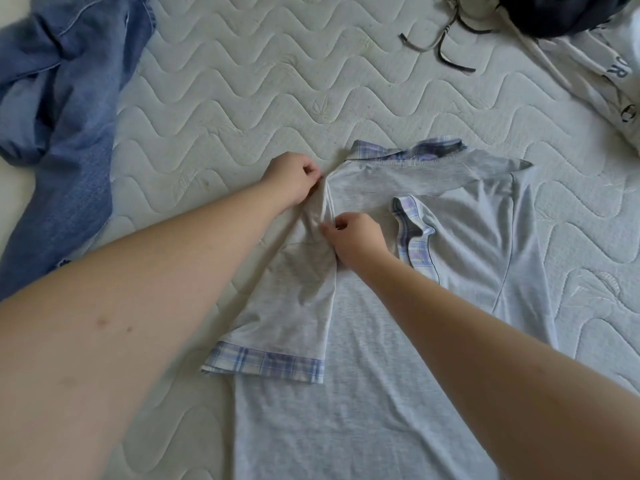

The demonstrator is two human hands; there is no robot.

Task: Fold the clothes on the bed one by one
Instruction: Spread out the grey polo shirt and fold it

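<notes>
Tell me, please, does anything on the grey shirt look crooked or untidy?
Yes. The right sleeve, folded onto the grey shirt, lies twisted, its plaid cuff curled open. The left sleeve lies flatter.

Spread across the centre and lower middle of the frame on the mattress [277, 81]: a shirt [381, 341], collar toward the top. Both sleeves folded in over the body. At the shirt's upper left: left hand [294, 181] and, just below it, right hand [356, 240]. Upper left: jeans [62, 116]. Upper right: heaped clothes [588, 46].
</notes>
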